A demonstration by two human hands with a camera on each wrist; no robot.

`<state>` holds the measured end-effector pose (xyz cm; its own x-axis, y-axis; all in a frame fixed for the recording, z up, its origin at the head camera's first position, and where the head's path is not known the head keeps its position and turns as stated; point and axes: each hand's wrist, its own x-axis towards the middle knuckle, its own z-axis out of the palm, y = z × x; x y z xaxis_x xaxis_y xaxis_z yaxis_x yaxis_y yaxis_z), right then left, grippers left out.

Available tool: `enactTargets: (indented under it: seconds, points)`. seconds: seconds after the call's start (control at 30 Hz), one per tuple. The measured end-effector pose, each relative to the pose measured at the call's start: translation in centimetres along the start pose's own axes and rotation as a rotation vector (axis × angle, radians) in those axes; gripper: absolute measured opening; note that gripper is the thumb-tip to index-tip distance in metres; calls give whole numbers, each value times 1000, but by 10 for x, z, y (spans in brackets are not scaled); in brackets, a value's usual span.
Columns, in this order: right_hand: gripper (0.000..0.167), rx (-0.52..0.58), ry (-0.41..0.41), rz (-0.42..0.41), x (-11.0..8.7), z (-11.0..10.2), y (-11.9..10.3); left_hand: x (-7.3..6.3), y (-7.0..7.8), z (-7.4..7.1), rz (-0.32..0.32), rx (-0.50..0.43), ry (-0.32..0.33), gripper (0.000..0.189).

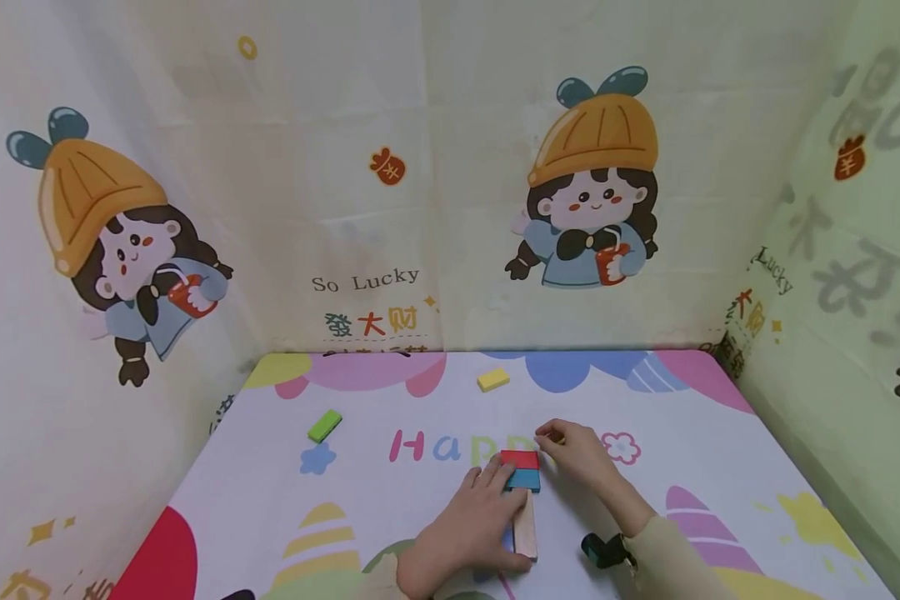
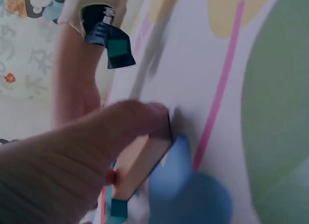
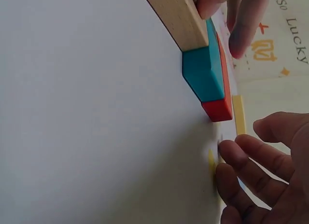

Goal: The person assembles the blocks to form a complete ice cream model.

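A plain wooden block (image 1: 525,533) lies lengthwise on the table, its far end against a teal-blue block (image 1: 525,480). Beyond that sits a red block (image 1: 521,459), side by side with the blue one. My left hand (image 1: 468,517) spans the row from the left, thumb on the wooden block's near end and fingers by the blue and red blocks. In the left wrist view the thumb (image 2: 140,115) presses that end of the wooden block. My right hand (image 1: 579,454) hovers just right of the red block; the right wrist view shows its fingers (image 3: 258,178) bent loosely, holding nothing.
Toward the back of the table (image 1: 232,467) lies a yellow block (image 1: 493,380), and a green block (image 1: 325,426) is at the left. A dark wrist camera (image 1: 606,551) sits at my right sleeve. Printed fabric walls (image 1: 457,225) enclose the table.
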<state>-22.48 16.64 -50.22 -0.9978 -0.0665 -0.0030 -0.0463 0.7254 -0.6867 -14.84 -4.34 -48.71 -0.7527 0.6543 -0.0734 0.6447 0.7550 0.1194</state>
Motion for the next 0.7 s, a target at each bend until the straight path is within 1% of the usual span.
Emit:
enactTargets:
  seconds: [0.07,0.17,0.37,0.53,0.6,0.7]
  points:
    - [15,-13,3,-24,7,0,1,2,-3,0,-1,-25,-16,68]
    - [16,-36,0,-54,20,2,1,6,-6,0,18,-42,-25,64]
    - [30,-97,-50,-115,50,5,-4,8,-10,-1,52,-62,-34,61]
    - [40,-185,-103,-223,70,5,-9,10,-11,-3,97,-30,-1,58]
    - [43,-237,-127,-275,76,6,-12,10,-10,-3,106,-13,19,58]
    - [46,-309,-159,-327,84,9,-15,12,-10,-2,116,17,44,59]
